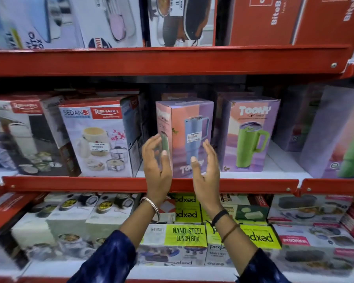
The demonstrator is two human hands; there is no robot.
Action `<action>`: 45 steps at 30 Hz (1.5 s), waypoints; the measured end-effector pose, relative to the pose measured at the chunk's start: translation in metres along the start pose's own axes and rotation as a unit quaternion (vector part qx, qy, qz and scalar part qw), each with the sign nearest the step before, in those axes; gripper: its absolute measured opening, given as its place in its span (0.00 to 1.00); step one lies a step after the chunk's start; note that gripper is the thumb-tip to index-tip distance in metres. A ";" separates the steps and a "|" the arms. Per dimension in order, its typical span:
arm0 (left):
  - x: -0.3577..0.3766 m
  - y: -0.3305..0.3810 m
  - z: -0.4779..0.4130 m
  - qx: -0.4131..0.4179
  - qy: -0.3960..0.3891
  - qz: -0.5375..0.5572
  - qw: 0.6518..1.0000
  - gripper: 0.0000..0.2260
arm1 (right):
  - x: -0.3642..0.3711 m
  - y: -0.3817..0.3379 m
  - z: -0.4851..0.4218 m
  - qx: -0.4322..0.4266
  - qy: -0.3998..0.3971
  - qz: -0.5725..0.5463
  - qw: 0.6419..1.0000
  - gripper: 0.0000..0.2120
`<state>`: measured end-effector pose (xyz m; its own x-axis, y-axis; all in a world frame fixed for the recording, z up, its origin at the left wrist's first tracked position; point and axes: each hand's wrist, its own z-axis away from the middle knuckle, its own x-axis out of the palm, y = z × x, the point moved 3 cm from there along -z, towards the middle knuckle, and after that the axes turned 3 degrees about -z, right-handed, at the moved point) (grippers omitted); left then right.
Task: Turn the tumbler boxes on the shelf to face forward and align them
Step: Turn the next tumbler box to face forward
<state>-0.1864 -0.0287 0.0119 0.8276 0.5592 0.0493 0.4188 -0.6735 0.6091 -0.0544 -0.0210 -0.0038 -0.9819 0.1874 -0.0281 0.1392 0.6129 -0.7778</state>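
Observation:
A tumbler box with a blue tumbler printed on it (189, 123) stands on the middle shelf (110, 183), turned slightly so one corner points forward. My left hand (156, 160) is open just in front of its left side. My right hand (206, 166) is open in front of its right lower edge. Neither hand clearly grips the box. To its right a box showing a green tumbler (250, 135) faces forward. Farther right another purple tumbler box (339, 131) stands angled, its green tumbler picture partly cut off by the frame edge.
White and red Rishabh lunch-carrier boxes (99, 135) fill the shelf left of the tumbler boxes. More tumbler boxes stand behind in shadow. Yellow-green lunch box cartons (187, 234) lie on the shelf below. Red BiteBuddy boxes (284, 19) sit on the shelf above.

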 end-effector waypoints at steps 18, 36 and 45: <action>0.012 -0.068 -0.063 -0.229 -0.234 0.105 0.939 0.13 | 0.044 0.008 -0.016 0.048 0.052 0.125 0.990 0.27; 0.001 -0.024 -0.070 -0.159 -0.213 0.121 0.956 0.16 | 0.019 -0.002 -0.058 0.018 0.044 0.149 0.988 0.52; 0.011 -0.062 -0.075 -0.228 -0.187 0.038 0.955 0.25 | 0.004 0.010 -0.067 0.069 -0.183 0.067 0.978 0.50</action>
<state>-0.2310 0.0550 0.0341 0.9605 0.2474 -0.1272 0.2163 -0.3770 0.9006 -0.0484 0.0371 0.0307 -0.9399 -0.0429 -0.3387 0.2762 0.4877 -0.8282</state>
